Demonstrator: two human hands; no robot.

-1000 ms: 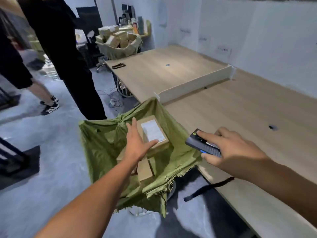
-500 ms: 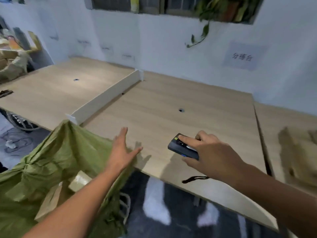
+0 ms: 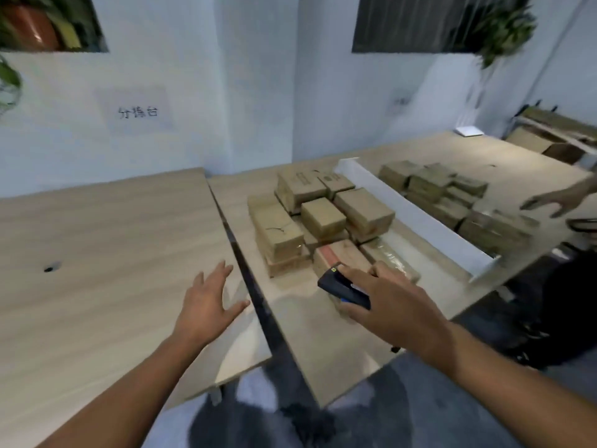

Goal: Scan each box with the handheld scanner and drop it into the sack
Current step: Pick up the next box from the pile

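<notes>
A pile of brown cardboard boxes (image 3: pixel 319 218) is stacked on the wooden table (image 3: pixel 323 350) ahead of me. My right hand (image 3: pixel 391 305) grips the dark handheld scanner (image 3: pixel 342 287) just in front of the pile's near edge, over a box with a red stripe (image 3: pixel 342 253). My left hand (image 3: pixel 210 305) hovers empty with fingers spread over the left table (image 3: pixel 97 253), near the gap between the two tables. The sack is out of view.
A white divider board (image 3: pixel 416 218) runs diagonally right of the pile, with more boxes (image 3: pixel 452 195) beyond it. Another person's hand (image 3: pixel 555 200) reaches in at the far right edge. A dark gap (image 3: pixel 258 302) separates the two tables.
My view has swung right from the green sack to the box pile. My left hand has left the sack and now hovers empty over the table. My right hand still holds the scanner.
</notes>
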